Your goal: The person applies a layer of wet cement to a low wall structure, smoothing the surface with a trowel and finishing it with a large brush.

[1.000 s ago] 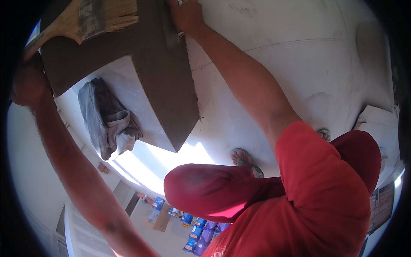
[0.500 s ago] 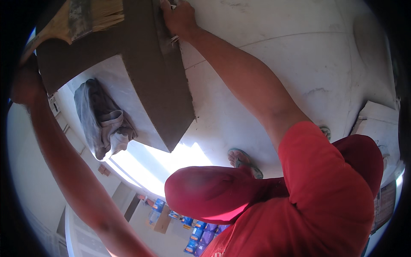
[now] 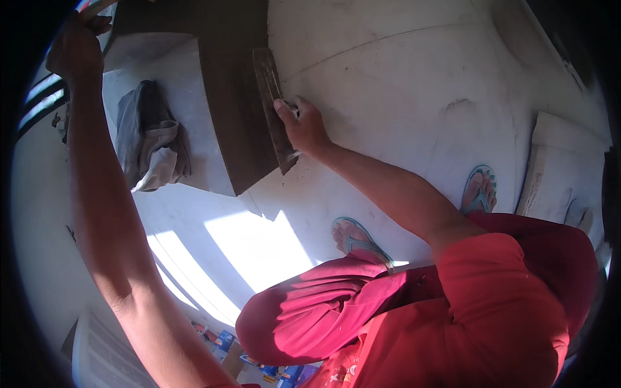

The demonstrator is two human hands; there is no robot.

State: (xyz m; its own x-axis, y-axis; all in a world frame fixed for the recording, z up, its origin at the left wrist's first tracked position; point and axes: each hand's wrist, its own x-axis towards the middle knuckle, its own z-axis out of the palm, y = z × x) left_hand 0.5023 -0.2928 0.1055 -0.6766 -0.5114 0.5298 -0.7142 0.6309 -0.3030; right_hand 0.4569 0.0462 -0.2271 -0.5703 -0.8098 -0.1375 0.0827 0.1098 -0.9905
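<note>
My left hand (image 3: 79, 48) is raised at the upper left, closed round the wooden handle (image 3: 97, 9) of a brush whose bristles are out of view. My right hand (image 3: 304, 126) grips a long plastering trowel (image 3: 267, 77) held against the dark, wet-looking coated face (image 3: 234, 116) of a block-like structure, at its right edge. To the left of that face is a pale angled surface (image 3: 194, 84), with a crumpled grey cloth (image 3: 150, 139) on it.
The pale floor (image 3: 401, 84) has patches of sunlight. My feet (image 3: 351, 236) in flip-flops are below my right arm. A pale board (image 3: 561, 165) lies at the right. Blue packs (image 3: 226, 339) are at the bottom. A white wall (image 3: 39, 187) is at the left.
My right hand and trowel have moved down along the dark face. My left hand has risen, carrying the brush mostly out of view at the top. The view has also shifted.
</note>
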